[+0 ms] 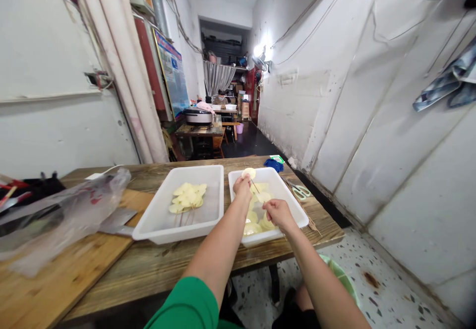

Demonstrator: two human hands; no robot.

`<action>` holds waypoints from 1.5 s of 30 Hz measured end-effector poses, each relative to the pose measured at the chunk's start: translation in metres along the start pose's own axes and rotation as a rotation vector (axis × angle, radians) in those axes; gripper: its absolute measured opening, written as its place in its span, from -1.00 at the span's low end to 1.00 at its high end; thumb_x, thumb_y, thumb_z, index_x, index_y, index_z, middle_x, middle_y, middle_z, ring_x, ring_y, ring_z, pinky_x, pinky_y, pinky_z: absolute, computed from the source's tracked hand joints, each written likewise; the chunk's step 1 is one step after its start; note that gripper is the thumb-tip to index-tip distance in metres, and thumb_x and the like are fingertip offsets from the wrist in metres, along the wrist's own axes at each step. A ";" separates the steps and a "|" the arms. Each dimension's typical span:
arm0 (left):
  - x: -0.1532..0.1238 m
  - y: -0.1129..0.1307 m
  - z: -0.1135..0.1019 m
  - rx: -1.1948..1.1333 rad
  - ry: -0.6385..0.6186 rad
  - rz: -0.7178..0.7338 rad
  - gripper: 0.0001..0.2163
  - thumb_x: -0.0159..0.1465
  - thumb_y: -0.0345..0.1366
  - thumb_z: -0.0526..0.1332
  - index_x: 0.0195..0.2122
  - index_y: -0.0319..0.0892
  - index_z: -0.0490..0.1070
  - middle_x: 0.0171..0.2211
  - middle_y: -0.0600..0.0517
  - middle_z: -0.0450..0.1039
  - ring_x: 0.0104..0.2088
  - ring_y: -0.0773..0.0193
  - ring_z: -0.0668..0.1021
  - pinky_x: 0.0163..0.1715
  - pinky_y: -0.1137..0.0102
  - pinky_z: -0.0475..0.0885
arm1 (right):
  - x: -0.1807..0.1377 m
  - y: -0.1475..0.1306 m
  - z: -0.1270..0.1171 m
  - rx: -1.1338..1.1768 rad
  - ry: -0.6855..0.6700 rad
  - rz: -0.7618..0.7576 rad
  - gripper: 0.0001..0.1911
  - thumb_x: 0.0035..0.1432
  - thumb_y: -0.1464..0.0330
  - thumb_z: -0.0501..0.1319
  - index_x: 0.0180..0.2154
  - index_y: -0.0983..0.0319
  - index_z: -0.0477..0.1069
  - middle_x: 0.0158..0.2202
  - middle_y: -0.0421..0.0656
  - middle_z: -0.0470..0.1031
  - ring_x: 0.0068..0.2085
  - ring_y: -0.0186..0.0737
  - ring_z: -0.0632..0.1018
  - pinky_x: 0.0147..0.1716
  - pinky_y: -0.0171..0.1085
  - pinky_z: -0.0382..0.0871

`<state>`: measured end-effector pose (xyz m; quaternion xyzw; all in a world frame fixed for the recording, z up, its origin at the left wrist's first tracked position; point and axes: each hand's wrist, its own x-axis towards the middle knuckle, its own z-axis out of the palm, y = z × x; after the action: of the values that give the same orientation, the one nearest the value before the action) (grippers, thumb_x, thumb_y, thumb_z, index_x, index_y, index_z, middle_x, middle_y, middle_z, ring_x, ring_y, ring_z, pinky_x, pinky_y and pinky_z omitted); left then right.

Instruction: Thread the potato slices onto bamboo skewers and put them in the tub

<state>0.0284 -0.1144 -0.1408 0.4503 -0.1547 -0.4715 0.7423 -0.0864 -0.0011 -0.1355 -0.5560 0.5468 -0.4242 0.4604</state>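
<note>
Over the right white tray, both my hands work on one thin wooden skewer. My left hand is closed on a pale round potato slice at the skewer's far end. Lower down, my right hand pinches the skewer near its other end, beside a second slice that seems to be on it. Loose potato slices lie wet in the tray below. The left white tray holds a pile of skewered slices, their sticks pointing toward me.
Scissors, a blue cloth and loose skewers lie right of the trays. Leftward are a cleaver, a cutting board and a plastic bag. A green-lined bin stands below the table's right side.
</note>
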 end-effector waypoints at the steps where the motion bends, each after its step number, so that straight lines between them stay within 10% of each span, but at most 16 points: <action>1: 0.000 0.000 0.000 0.022 0.000 0.012 -0.88 0.07 -0.40 0.26 -0.55 -0.24 0.33 -0.66 0.19 0.20 -0.64 0.51 0.29 -0.53 0.53 0.24 | 0.001 0.001 0.000 -0.001 -0.001 -0.002 -0.85 -0.06 0.36 0.08 -0.54 0.27 0.38 -0.84 -0.36 0.24 -0.82 -0.48 0.10 -0.80 -0.44 -0.11; 14: -0.006 0.010 -0.009 0.787 -0.003 0.617 -0.91 0.10 -0.33 0.21 -0.42 -0.18 0.50 -0.24 -0.06 0.45 -0.23 0.20 0.48 -0.12 0.38 0.33 | 0.002 0.002 -0.001 -0.038 0.040 -0.021 -0.84 -0.05 0.37 0.08 -0.55 0.26 0.39 -0.83 -0.35 0.23 -0.80 -0.48 0.12 -0.78 -0.44 -0.08; 26: 0.002 0.000 -0.009 0.599 -0.245 0.496 -0.82 0.16 -0.20 0.14 -0.43 -0.17 0.45 -0.53 0.05 0.43 -0.48 0.29 0.46 -0.42 0.45 0.30 | 0.005 0.009 -0.001 -0.022 0.101 -0.070 -0.79 -0.01 0.29 0.10 -0.55 0.24 0.40 -0.80 -0.34 0.24 -0.79 -0.45 0.14 -0.75 -0.41 -0.03; 45: -0.011 0.015 -0.010 0.769 -0.228 0.692 -0.84 0.21 -0.26 0.09 -0.45 -0.15 0.38 -0.52 0.06 0.41 -0.45 0.29 0.41 -0.37 0.43 0.26 | 0.006 0.012 -0.001 -0.121 0.135 -0.154 -0.77 0.02 0.34 0.10 -0.57 0.23 0.45 -0.77 -0.30 0.30 -0.71 -0.39 0.26 -0.63 -0.40 0.09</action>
<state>0.0371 -0.0976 -0.1321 0.5585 -0.5358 -0.1542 0.6142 -0.0896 -0.0073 -0.1477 -0.5932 0.5567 -0.4612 0.3542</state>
